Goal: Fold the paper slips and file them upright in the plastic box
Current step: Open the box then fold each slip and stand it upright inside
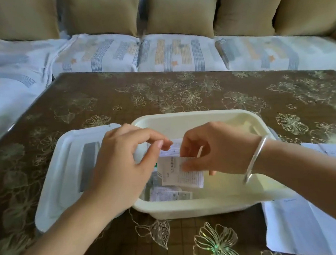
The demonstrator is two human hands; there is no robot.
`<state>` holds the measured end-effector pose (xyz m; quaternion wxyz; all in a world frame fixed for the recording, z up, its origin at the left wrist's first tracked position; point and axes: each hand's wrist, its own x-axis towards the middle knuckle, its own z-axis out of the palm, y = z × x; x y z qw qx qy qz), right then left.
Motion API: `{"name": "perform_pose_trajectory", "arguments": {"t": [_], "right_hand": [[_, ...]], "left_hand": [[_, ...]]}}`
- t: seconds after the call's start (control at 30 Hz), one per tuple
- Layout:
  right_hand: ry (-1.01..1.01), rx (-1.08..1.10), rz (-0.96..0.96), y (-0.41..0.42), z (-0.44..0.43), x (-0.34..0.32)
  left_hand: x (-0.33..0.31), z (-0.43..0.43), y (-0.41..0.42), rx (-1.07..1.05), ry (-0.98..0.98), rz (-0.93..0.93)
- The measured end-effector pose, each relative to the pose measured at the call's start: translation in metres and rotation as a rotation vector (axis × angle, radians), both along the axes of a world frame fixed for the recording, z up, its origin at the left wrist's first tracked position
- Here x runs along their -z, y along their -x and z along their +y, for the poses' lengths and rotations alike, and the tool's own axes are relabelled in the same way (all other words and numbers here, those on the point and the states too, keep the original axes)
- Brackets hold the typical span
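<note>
A cream rectangular plastic box (210, 205) sits on a brown table (180, 93) patterned with pale outlined flowers. Its translucent white lid (65, 169) lies just beside it on the left. Above the box's left half, 2 bare hands meet. The right hand (215, 149), with a silver bangle (255, 158) on its wrist, pinches a small white printed paper slip (179, 173) between thumb and fingers. The left hand (121, 162) curls its fingertips at the top of the slips standing behind it. Another printed slip (169, 194) lies lower in the box near the front wall. Large white sheets (305, 225) rest on the table at the right. Beyond the table stands a sofa (177, 53) with tan cushions (181, 12).
</note>
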<state>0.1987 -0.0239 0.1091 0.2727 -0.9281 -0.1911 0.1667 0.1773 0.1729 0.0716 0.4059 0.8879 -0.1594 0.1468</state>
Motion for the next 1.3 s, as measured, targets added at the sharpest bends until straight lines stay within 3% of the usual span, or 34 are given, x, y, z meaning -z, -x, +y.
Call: {"name": "perform_pose_trajectory", "arguments": {"t": [0.17, 0.4, 0.6, 1.0, 1.3], "right_hand": [[0.102, -0.134, 0.110, -0.001, 0.015, -0.003], [0.410, -0.251, -0.033, 0.004, 0.035, 0.014], [0.495, -0.273, 0.033, 0.004, 0.043, 0.023], [0.441, -0.241, 0.022, 0.001, 0.041, 0.025], [0.122, 0.049, -0.112, 0.001, 0.015, 0.005]], "left_hand": [[0.001, 0.001, -0.002, -0.016, -0.040, 0.019], [0.001, 0.002, -0.001, 0.003, -0.022, 0.013], [0.001, 0.001, -0.001, 0.004, -0.014, 0.012], [0.001, 0.001, -0.001, -0.017, -0.061, 0.004], [-0.016, -0.007, 0.002, 0.013, -0.052, -0.075]]}}
